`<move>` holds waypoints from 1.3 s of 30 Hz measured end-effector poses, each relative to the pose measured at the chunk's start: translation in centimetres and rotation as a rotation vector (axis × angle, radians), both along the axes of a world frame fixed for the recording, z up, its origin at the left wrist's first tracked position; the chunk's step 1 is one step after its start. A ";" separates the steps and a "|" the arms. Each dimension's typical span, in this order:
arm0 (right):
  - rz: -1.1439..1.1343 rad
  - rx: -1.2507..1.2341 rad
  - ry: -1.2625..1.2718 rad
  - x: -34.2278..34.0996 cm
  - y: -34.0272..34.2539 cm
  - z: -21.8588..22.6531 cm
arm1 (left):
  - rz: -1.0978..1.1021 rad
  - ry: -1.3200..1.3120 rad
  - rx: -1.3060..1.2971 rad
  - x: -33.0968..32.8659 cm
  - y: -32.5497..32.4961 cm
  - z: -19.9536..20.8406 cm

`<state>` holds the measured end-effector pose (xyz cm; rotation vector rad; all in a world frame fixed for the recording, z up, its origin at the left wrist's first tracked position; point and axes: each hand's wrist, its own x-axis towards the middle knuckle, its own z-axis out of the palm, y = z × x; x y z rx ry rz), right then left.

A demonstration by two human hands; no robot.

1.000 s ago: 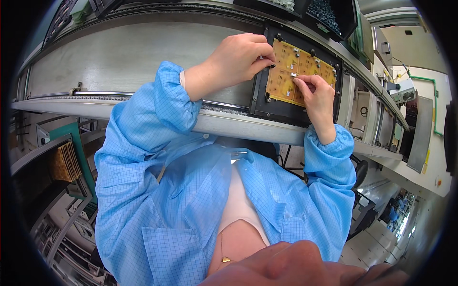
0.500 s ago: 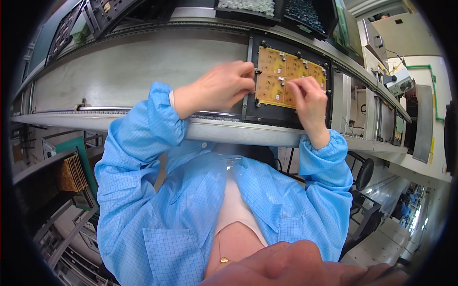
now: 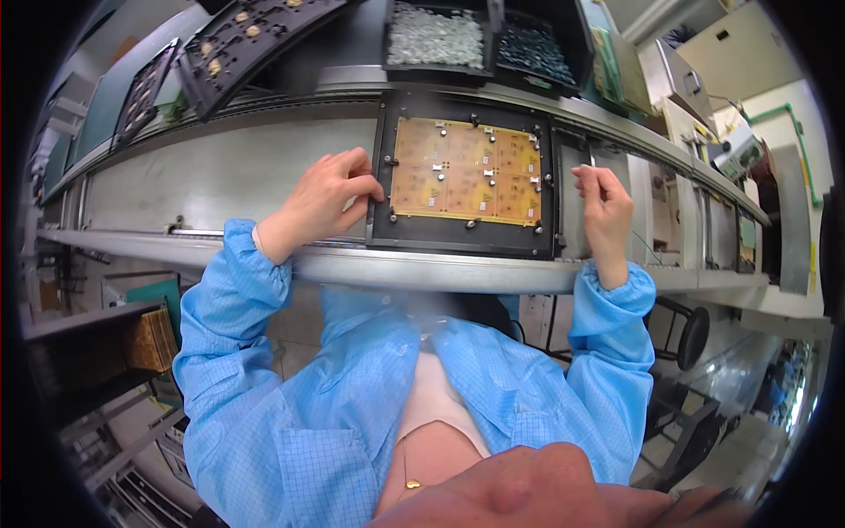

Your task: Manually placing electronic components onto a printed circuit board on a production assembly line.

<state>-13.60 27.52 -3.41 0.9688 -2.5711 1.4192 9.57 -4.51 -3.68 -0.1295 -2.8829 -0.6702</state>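
Note:
A yellow-brown panel of printed circuit boards (image 3: 422, 189) lies in a black carrier frame (image 3: 458, 239) on the conveyor. Small white connectors and dark-and-silver round parts stand on the panel, and black clips sit around its edges. My left hand (image 3: 330, 195) is at the carrier's left side, thumb apart from the bent fingers, with a fingertip at the frame's edge. Past the carrier's right side, my right hand (image 3: 607, 211) hangs raised with its fingertips pinched together. Whatever may be between those fingertips is too small to make out.
Behind the carrier stand a black bin of white parts (image 3: 436, 40) and a bin of dark parts (image 3: 534, 55). Black trays with slots (image 3: 251, 44) lean at the back left. The metal front rail (image 3: 422, 268) runs between me and the conveyor.
The carrier has shifted left along the conveyor, and my left hand has moved left with it. My right hand has left the panel and is now beyond the carrier's right edge. The view has shifted slightly.

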 end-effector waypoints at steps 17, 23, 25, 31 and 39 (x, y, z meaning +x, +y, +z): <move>-0.077 -0.094 -0.189 -5.7 -0.5 -7.1 | 1.077 0.169 -0.584 6.9 -37.3 0.7; -0.128 -0.159 -0.234 -4.9 -2.7 -7.3 | 1.065 -0.240 -0.170 10.3 -49.4 0.2; -0.207 -0.138 -0.231 -4.6 -1.5 -7.1 | 0.976 -0.259 -0.192 5.5 -46.9 1.5; -0.200 -0.131 -0.209 -5.2 -1.3 -8.1 | 1.037 -0.279 -0.444 3.9 -40.7 4.7; -0.140 -0.095 -0.199 -4.1 -1.6 -6.6 | 1.198 -0.108 -0.667 13.9 -41.5 6.8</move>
